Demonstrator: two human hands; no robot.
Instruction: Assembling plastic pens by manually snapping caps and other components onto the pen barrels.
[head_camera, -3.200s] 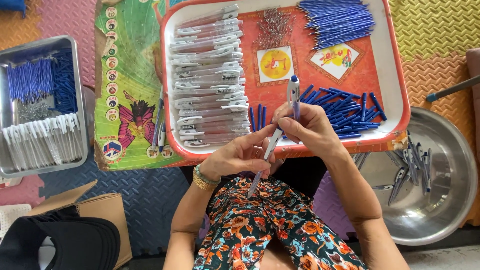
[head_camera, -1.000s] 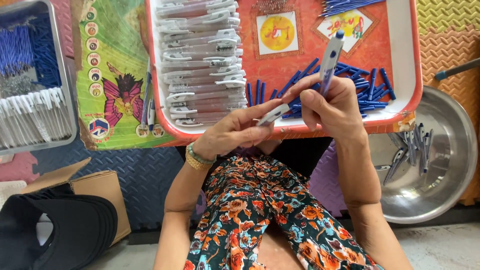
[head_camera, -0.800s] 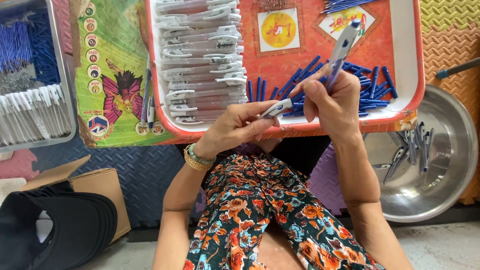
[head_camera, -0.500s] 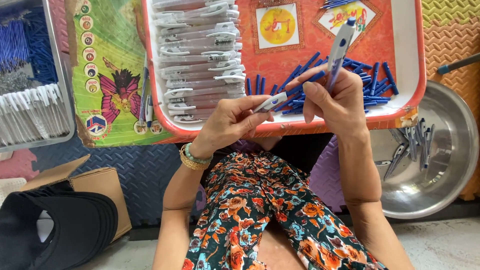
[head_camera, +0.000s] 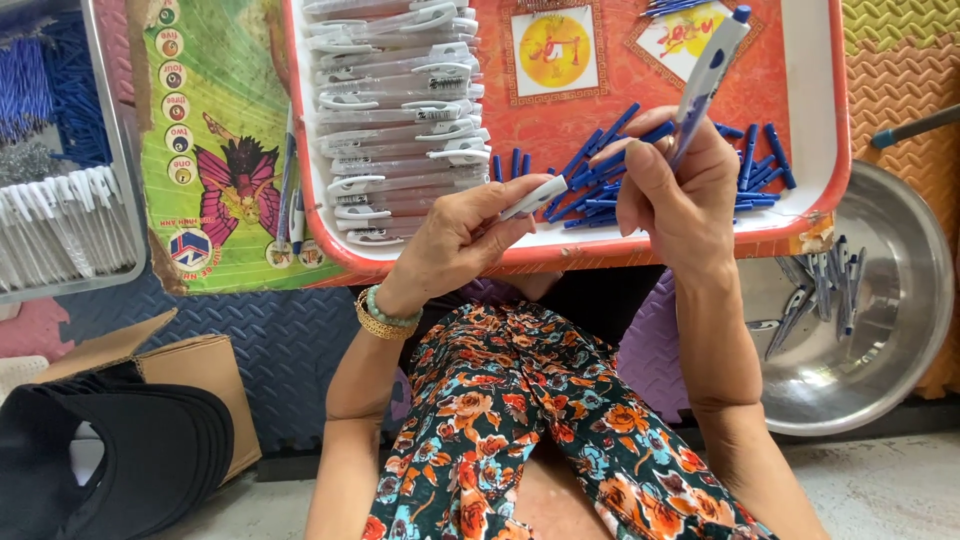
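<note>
Over tray (head_camera: 830, 150): R hand (head_camera: 680, 195) grips pen barrel (head_camera: 705, 85); L hand (head_camera: 460, 240) pinches white piece (head_camera: 533, 197), hands apart.

The pen barrel (head_camera: 706, 78) is white with a blue tip, and the pen piece (head_camera: 533, 197) is white. The tray (head_camera: 815, 130) is red with a white rim and yellow pictures. The small pen parts (head_camera: 600, 180) are blue. The trousers (head_camera: 540, 420) carry orange flowers on dark cloth. The floor mat (head_camera: 235, 160) is green with a butterfly. The bowl (head_camera: 880, 330) is silver.
</note>
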